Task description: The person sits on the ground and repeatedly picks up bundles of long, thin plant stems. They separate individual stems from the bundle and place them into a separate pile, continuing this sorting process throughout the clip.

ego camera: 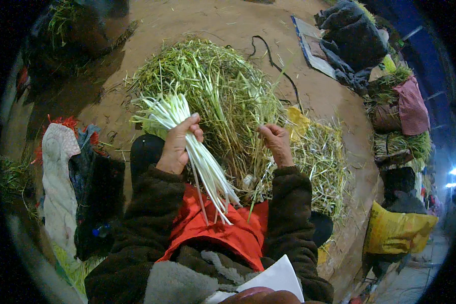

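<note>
My left hand (182,142) is closed around a bundle of long white plant stalks (209,163), whose frayed pale green ends fan out at the upper left and whose other ends hang over a red cloth (212,231) on my lap. Right of it, my right hand (277,142) has its thumb and forefinger pinched at thin green stems; part of the stems is blurred. Beneath and beyond both hands lies a large heap of green and brown stalks (197,68).
Loose pale trimmings (323,163) lie on yellow sheeting (298,121) at the right. A black cord (275,64) rests on the bare ground. Sacks, including a yellow sack (399,230), and grassy bundles (418,146) line the far right. Cloths (59,182) are at the left.
</note>
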Available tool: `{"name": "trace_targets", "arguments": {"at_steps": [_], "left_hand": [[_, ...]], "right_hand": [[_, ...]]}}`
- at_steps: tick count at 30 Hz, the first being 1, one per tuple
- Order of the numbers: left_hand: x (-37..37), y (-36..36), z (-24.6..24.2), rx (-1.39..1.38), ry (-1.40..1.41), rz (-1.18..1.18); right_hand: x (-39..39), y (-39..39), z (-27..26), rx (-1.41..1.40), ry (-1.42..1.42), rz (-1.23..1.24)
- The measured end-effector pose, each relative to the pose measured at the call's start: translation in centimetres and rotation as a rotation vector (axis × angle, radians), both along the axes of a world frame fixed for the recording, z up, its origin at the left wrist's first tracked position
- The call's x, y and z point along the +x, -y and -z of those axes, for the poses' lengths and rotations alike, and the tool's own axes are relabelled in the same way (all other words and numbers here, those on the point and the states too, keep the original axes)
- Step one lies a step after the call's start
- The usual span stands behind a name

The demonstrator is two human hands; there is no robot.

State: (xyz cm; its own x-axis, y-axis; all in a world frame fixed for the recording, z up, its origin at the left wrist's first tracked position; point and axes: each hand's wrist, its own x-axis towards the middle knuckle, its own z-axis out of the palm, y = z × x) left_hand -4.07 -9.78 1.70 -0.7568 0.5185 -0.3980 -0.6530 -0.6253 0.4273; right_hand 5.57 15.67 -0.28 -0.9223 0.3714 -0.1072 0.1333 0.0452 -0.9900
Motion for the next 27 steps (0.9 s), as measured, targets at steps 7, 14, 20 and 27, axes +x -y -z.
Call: {"name": "trace_targets", "arguments": {"at_steps": [7,14,20,27], "left_hand": [[3.6,-3.8,1.1,-0.216,-0.033,0.102],[5.2,-5.0,2.3,-0.263,-0.172,0.219],[5.8,-4.9,2.7,-0.306,-0.253,0.284],[5.8,-5.0,2.6,-0.279,-0.292,0.276]], "right_hand": [[2.7,3.9,-3.1,0.015,0.04,-0.144],[4.6,6.8,-2.9,0.259,0.04,-0.27],[5.1,7.6,-2.5,-0.014,0.107,-0.218],[5.1,8.2,-2.0,-0.118,0.001,-0.073]]}}
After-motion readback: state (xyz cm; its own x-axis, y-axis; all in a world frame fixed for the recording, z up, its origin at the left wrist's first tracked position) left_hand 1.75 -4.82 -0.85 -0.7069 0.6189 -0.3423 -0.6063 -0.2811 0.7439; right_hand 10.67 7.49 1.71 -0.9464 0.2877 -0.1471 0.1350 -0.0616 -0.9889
